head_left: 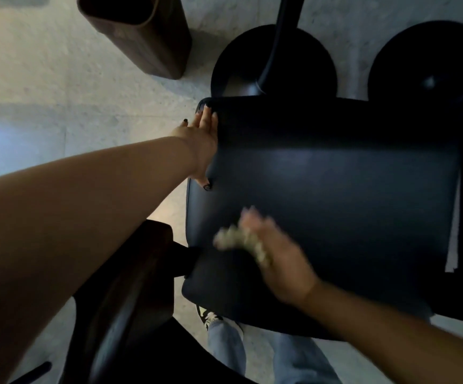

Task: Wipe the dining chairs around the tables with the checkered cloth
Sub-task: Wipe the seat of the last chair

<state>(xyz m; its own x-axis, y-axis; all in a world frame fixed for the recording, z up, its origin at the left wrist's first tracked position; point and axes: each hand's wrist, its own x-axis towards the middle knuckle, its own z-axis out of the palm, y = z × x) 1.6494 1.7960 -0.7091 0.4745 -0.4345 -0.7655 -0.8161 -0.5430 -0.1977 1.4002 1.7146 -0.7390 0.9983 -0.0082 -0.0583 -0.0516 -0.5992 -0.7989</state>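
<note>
I see the left hand grasping the black chair's left edge; the blurred right hand seemingly clutches the cloth.

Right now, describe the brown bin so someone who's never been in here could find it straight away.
Start from the big dark chair that the left hand holds by its edge. Look past that hand across the pale floor to the tall brown bin. Unlike the two round black table bases beside it, it is boxy, brown and open-topped.
</note>
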